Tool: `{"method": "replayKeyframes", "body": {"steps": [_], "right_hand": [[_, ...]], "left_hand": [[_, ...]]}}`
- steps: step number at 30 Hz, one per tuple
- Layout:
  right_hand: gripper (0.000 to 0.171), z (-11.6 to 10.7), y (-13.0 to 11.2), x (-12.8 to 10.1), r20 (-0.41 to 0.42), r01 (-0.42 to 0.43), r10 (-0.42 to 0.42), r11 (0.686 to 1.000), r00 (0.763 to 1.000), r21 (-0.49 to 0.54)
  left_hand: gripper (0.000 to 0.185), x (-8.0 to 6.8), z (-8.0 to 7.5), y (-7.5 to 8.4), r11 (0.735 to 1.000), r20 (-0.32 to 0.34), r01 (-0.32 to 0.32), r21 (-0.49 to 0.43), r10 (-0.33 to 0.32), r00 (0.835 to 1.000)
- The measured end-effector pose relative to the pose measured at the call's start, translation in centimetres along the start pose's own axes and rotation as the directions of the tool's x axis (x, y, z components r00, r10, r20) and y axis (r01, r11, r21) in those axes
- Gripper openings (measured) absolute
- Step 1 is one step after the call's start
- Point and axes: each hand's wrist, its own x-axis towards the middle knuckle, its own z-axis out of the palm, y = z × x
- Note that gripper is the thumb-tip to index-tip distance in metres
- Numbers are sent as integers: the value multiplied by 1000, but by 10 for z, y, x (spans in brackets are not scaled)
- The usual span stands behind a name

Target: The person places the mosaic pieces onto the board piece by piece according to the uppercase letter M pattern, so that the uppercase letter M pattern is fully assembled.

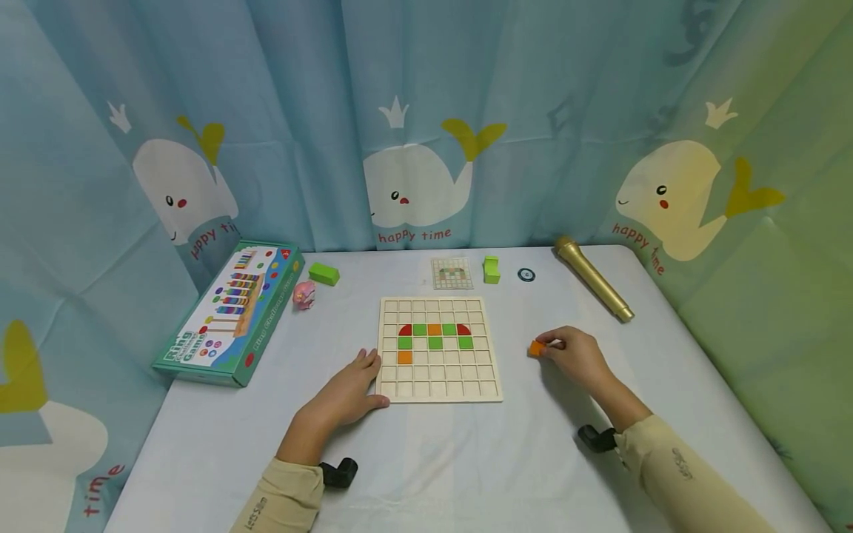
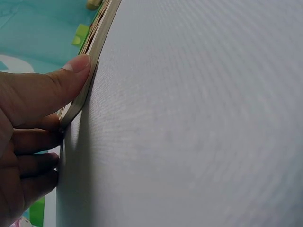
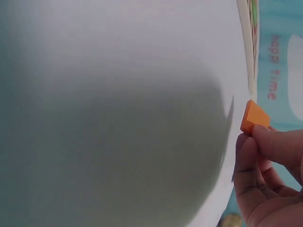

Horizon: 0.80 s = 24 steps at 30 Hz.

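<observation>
A square wooden grid board lies flat on the table with red, green and orange tiles in some cells. My left hand rests at its near left corner, thumb on the front edge and fingers along the left side. In the left wrist view the thumb presses the board's rim. Right of the board, my right hand pinches a small orange square tile between thumb and fingertips. The right wrist view shows that tile held tilted, one corner up.
Behind the board lie a pattern card, a green block and a small dark disc. A gold microphone-shaped object lies back right. At left are a game box, a pink figure and another green block.
</observation>
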Motion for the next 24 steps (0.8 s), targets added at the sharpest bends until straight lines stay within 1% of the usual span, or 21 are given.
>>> {"method": "replayKeyframes", "body": {"steps": [10,14,19,24], "right_hand": [[12,22,-22,12,27,29,-29,1000,999,12],[12,29,-33,17,50,37,-38,999,998,18],[12,37,-45,21,87,56,-60,997,994,44],[12,43,-54,23,116,73,-78,996,990,49]], "left_hand": [[83,0,0,-2,1000,2,-9,-12,9,1000],[83,0,1,-1,1000,3,1,-9,-1,1000],[83,0,0,0,1000,8,-3,2,3,1000],[83,1,0,0,1000,6,0,4,0,1000]]}}
